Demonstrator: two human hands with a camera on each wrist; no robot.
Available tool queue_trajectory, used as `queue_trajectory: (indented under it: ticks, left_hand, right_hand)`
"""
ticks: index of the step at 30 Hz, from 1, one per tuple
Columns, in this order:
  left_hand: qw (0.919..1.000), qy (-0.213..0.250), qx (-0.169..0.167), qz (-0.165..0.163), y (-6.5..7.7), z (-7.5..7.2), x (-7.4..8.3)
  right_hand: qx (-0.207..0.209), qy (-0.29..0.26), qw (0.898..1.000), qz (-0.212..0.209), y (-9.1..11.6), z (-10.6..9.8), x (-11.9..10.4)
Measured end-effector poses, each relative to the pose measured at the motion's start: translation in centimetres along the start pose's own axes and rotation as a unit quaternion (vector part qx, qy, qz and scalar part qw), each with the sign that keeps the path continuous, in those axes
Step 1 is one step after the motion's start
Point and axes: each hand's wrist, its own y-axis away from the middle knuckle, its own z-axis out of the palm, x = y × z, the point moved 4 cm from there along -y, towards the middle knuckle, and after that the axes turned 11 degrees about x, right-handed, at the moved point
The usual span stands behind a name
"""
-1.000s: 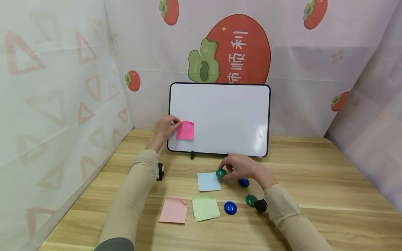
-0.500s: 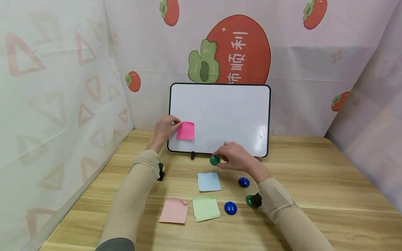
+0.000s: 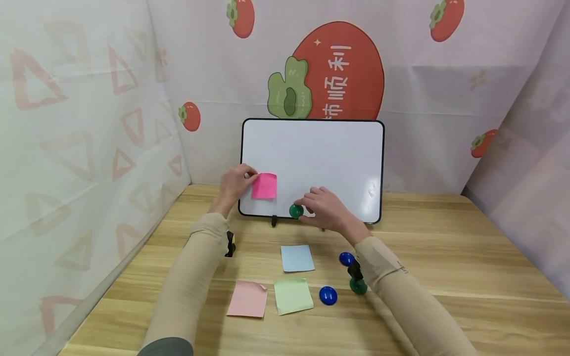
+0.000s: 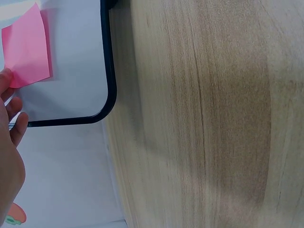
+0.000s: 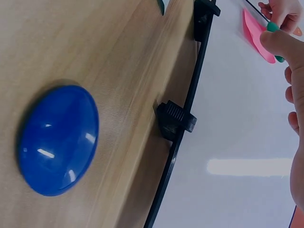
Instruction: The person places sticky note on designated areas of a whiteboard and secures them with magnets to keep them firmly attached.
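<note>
My left hand (image 3: 234, 184) pinches the upper left corner of a bright pink sticky note (image 3: 264, 186) against the lower left of the whiteboard (image 3: 329, 158). In the left wrist view the pink note (image 4: 28, 50) lifts slightly off the board, with a shadow beside it. My right hand (image 3: 325, 210) pinches a round green magnet (image 3: 296, 211) between thumb and fingers, in front of the board's lower edge and to the right of the note. The right wrist view shows the green magnet (image 5: 272, 27) edge-on, partly hidden by the thumb.
On the wooden table (image 3: 445, 257) lie a light blue note (image 3: 297, 258), a pale pink note (image 3: 247, 299) and a light green note (image 3: 293, 296). Two blue magnets (image 3: 328, 295) and another green magnet (image 3: 358, 286) lie near my right forearm. Black feet (image 5: 172, 121) support the whiteboard.
My right hand has lifted the green magnet from beside the light blue note and carried it up and left toward the board. My left hand stays at the pink note.
</note>
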Motion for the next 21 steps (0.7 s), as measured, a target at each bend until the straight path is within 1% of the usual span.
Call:
queue_trajectory:
  ticks: [3, 13, 16, 21]
  left_hand:
    - [1.0, 0.0, -0.002, -0.001, 0.0, -0.1, 0.1]
    - [0.9999, -0.009, -0.005, 0.0, -0.1, -0.3, 0.4]
    - [0.9999, -0.011, -0.006, -0.001, -0.1, -0.2, 0.4]
    - [0.9999, -0.011, -0.01, -0.006, -0.1, -0.1, 0.2]
  right_hand:
    - [0.02, 0.004, 1.0, -0.01, -0.5, 0.3, 0.2]
    - [0.066, 0.004, 0.997, -0.032, -2.2, 0.8, 0.5]
    - [0.08, 0.009, 0.996, -0.033, -2.7, 1.1, 0.8]
    - [0.091, 0.014, 0.995, -0.031, -3.3, 1.9, 1.1]
